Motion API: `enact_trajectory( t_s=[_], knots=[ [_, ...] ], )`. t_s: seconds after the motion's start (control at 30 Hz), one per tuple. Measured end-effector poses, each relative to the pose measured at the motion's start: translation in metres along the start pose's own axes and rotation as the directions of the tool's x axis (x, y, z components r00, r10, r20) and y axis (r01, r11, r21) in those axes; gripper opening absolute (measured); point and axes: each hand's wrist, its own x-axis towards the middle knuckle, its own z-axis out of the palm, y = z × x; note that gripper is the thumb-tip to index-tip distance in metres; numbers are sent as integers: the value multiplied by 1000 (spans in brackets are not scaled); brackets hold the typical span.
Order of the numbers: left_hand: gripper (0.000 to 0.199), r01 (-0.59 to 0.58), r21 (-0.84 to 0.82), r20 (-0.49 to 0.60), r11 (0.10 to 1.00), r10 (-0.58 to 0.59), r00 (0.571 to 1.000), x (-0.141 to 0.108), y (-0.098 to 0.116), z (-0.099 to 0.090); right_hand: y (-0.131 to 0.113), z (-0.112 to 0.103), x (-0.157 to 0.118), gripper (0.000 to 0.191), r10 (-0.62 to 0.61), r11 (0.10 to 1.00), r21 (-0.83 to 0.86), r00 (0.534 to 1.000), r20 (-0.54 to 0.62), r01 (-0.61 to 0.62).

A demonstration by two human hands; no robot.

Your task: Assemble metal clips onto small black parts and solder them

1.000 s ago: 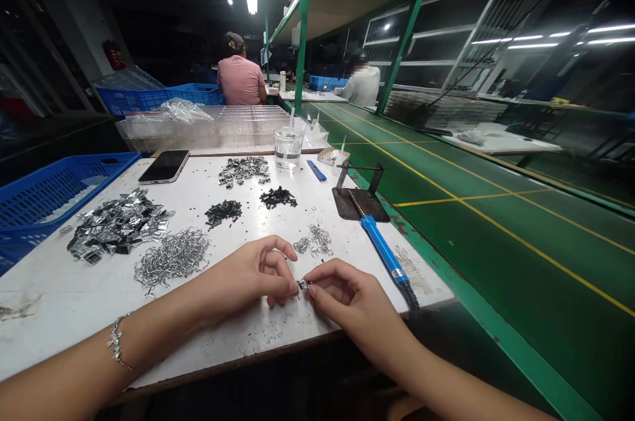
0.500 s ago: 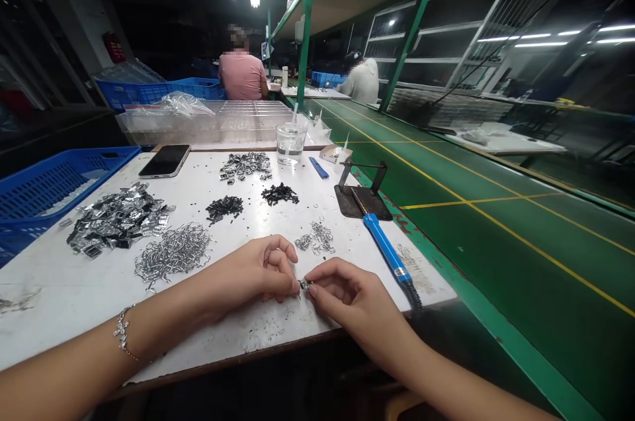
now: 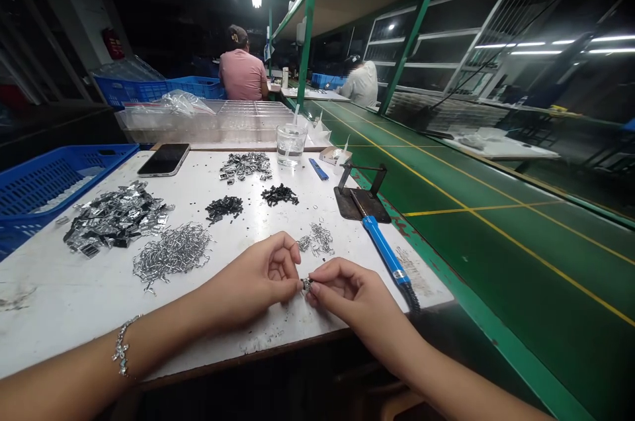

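Pinching small metal part between both hands, lower centre; best kept low over desk, fingertips steady.

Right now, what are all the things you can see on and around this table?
Small metal part: one, silver, pinched between both hands' fingertips.
Wire clip piles: two, silver, one large left of the hands, one small just beyond them.
Flat metal piece piles: two, silver, far left and table back.
Black part piles: two, table middle.
Soldering iron: one, blue handle, right edge, tip on a dark stand.
Phone: one, black, back left.
Glass cup: one, clear, back.
Baskets: two, blue, left and behind.
Table: one, white.
Conveyor belt: green, right.
Other people: two, seated far back.
Bracelet: one, silver, left wrist.
Left hand, right hand: near table edge.
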Motion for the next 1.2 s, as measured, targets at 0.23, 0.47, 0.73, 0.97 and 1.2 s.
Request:
enact_trajectory(
  t_s=[0.23,0.47,0.73,0.97,1.2],
  knots=[
    [11,-130,474,-23,871,159,987,-9,9,4,-8,0,-1,19,63,994,85,998,14,-64],
    [11,-365,749,61,553,491,869,-9,-1,14,-11,8,-5,21,14,999,48,992,-129,-8],
    [9,-296,589,-50,752,400,915,-8,-6,4,-28,-8,-9,17,-251,784,-588,968,-7,199],
    [24,12,-90,-66,996,-18,998,3,-7,-23,-43,-93,5,35,-406,-412,-881,819,405,232],
    [17,38,-352,-34,935,-54,998,7,-8,-30,-41,-111,8,30,-361,-512,-818,798,483,263]
  ],
)
